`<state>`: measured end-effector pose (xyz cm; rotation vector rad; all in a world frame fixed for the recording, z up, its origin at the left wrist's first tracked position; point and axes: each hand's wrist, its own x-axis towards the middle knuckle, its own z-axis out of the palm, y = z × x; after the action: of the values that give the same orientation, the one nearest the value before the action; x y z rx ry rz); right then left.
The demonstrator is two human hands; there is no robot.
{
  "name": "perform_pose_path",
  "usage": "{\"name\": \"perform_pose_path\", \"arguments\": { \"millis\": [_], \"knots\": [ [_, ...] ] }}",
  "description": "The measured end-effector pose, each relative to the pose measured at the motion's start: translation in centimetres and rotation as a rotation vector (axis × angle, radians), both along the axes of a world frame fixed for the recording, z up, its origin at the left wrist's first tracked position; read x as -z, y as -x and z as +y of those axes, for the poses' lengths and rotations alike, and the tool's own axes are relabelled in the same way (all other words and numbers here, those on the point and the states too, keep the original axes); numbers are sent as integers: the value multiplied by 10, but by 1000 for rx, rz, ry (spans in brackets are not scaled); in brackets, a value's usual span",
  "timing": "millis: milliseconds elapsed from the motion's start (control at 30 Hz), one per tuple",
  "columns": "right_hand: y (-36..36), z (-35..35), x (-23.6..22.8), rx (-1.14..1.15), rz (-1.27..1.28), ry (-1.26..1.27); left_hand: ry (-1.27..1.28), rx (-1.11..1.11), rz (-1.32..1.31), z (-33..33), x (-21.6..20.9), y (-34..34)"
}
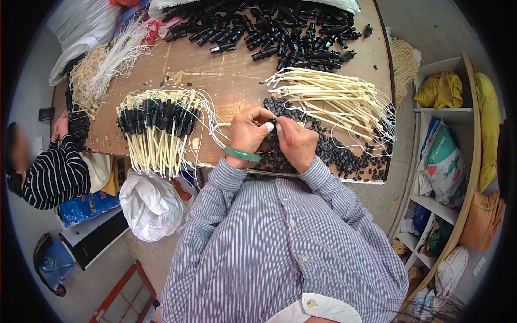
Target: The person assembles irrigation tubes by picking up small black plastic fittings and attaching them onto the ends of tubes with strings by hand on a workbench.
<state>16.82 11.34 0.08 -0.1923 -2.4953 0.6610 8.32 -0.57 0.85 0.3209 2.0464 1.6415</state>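
My two hands meet over the front edge of the table, fingertips nearly touching. A small black piece [273, 119] shows between them; its exact shape is too small to tell. My left hand [249, 132], with a white cover on the thumb and a green bangle [242, 155] at the wrist, is closed in a pinch. Also pinched closed is my right hand [297, 141], on the other side of that piece. A short length of cream stick [223, 124] sticks out left of my left hand; whether I grip it is hidden. Small black pieces [328, 153] lie heaped under and around both hands.
Cream sticks with white cords [334, 97] lie right of my hands. Left, a bundle of sticks with black sleeves [156, 121] overhangs the table edge. Black tubular parts [291, 40] pile at the back. A person in a striped top [56, 175] sits far left; shelves [441, 212] stand right.
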Motion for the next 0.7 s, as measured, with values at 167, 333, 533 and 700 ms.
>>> {"name": "perform_pose_path", "arguments": {
  "millis": [167,333,533,700],
  "knots": [
    [0,1,-7,-33,-23,265,33,-32,139,-2,1,2],
    [0,10,-16,-70,-194,531,26,-20,392,-3,-5,5],
    [-2,11,-10,-133,-152,480,-1,-13,495,0,-3,4],
    [-5,14,-10,-166,-218,1078,103,-15,716,-6,-2,7]
  ]
}}
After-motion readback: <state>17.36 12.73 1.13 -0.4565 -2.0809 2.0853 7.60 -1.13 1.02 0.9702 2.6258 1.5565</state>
